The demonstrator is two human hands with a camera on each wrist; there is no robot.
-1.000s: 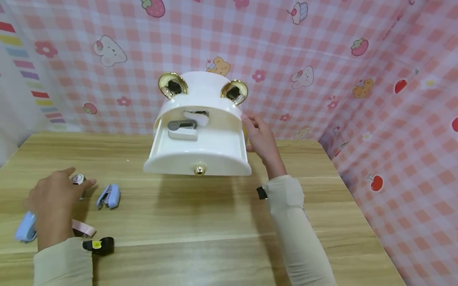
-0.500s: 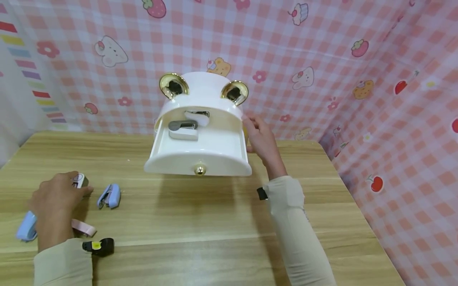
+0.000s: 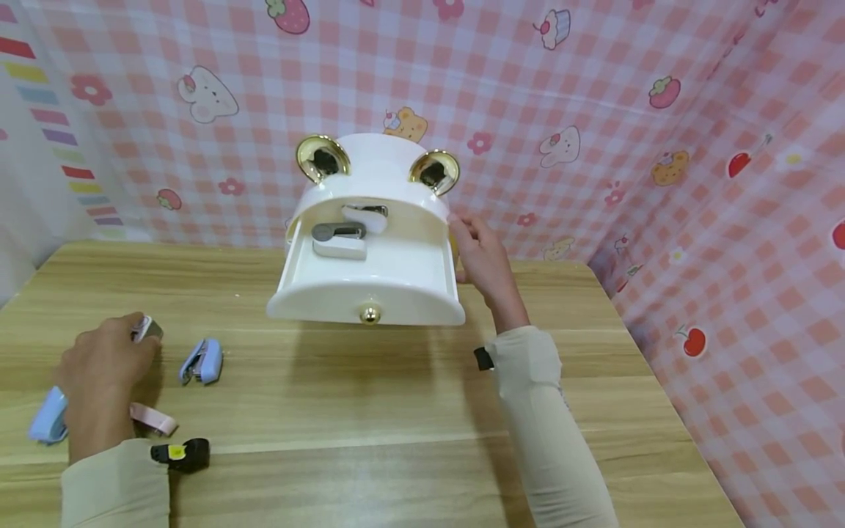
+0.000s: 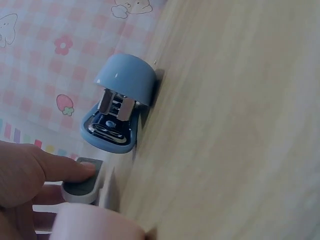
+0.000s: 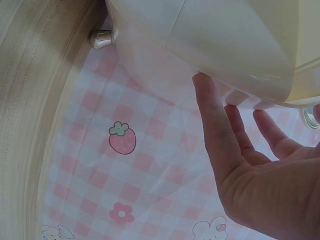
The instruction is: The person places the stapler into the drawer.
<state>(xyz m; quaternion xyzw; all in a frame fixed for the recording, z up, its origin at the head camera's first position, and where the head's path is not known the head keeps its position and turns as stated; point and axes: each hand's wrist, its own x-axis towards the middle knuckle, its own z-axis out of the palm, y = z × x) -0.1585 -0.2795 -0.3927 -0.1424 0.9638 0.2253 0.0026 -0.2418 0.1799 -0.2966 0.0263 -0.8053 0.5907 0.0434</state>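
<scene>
A grey-and-white stapler (image 3: 147, 329) is held in the left grip (image 3: 104, 367) at the left of the desk (image 3: 277, 411), its grey face pressed by the thumb and turned right and near. Most of its length is covered by the hand, so the direction of its long axis cannot be told. Just to the right, a blue stapler (image 3: 201, 361) is laid roughly near to far lengthwise, its metal mouth turned left. The side of a white drawer box (image 3: 383, 163) is touched by the right grip (image 3: 485, 260), its fingers loosely extended and fairly wide.
</scene>
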